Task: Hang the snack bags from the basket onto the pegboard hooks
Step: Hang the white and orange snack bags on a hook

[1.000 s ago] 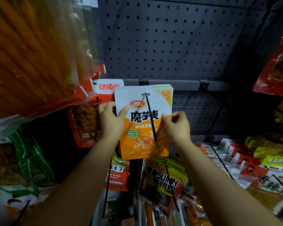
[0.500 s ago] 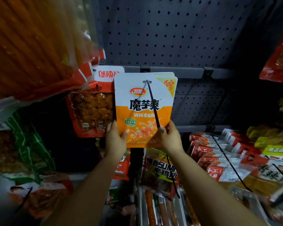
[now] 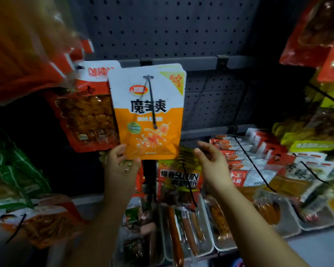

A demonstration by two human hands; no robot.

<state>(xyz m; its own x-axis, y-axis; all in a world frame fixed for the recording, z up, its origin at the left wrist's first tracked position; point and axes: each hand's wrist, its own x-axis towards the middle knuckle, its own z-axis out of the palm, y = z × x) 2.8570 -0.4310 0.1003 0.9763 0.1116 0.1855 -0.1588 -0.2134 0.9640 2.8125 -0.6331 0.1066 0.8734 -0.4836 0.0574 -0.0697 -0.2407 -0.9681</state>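
two bare forearms rise from the bottom of the frame. the left hand (image 3: 121,166), at centre, has its fingertips against the lower left corner of the orange bag (image 3: 148,132), fingers loosely curled there, pinching nothing firmly that can be seen. the right hand (image 3: 212,164), just right of centre, is spread open with fingers apart, near the bag's lower right corner but clear of it. below and between the hands lie trays of sausages (image 3: 183,228) and a red packet (image 3: 178,182). the orange bag hangs at centre on a black hook (image 3: 151,101), whose rod runs down its front through the hole at the top. touching its left edge hangs a red bag (image 3: 87,116). behind all stands the grey pegboard (image 3: 162,26), filling the upper centre
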